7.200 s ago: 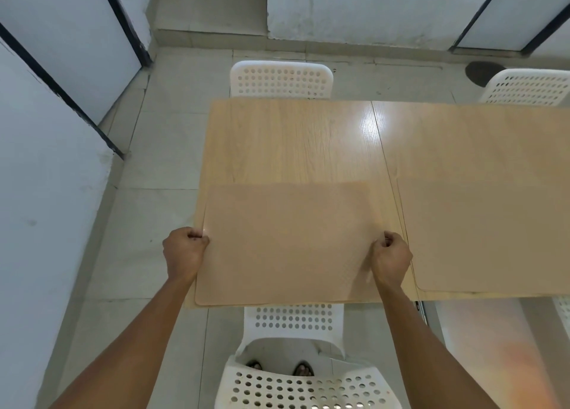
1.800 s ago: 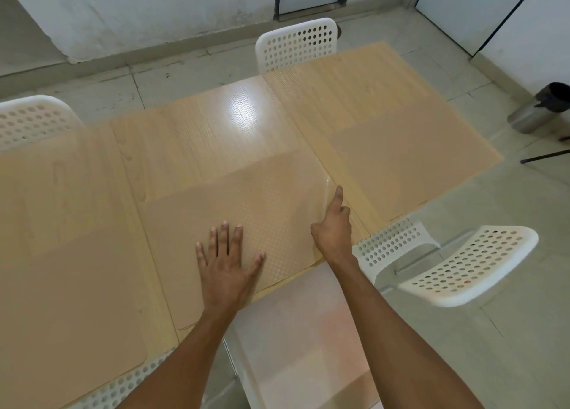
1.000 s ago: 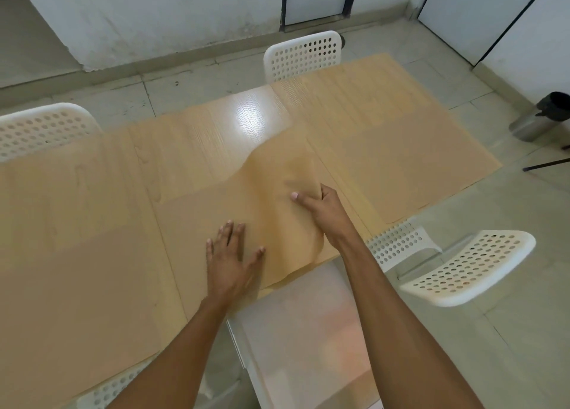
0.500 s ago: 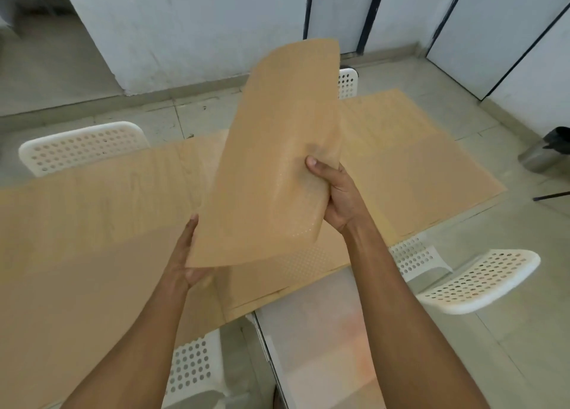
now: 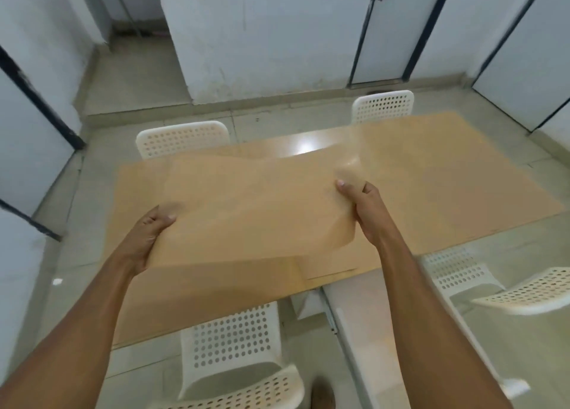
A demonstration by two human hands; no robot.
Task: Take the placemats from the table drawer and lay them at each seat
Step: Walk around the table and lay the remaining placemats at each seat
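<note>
I hold a tan placemat (image 5: pixel 253 211) flat and slightly bowed above the wooden table (image 5: pixel 431 149). My left hand (image 5: pixel 148 239) grips its left edge and my right hand (image 5: pixel 367 208) grips its right edge. Under it, at the near edge, another placemat (image 5: pixel 333 263) lies on the table. A further placemat (image 5: pixel 197 288) lies at the near left seat, and one more (image 5: pixel 462 202) covers the near right part. The image is blurred by motion.
White perforated chairs stand around the table: one near me (image 5: pixel 234 340), one at the near right (image 5: pixel 499 288), and two on the far side (image 5: pixel 182 138) (image 5: pixel 382 105). A pale drawer (image 5: pixel 370 331) juts out under the table's near edge. White walls and doors surround the room.
I peeled the top placemat off the one beneath it with my right hand and lifted it; it has swung from upright to nearly flat, both hands now at its ends. My view has tilted up.
</note>
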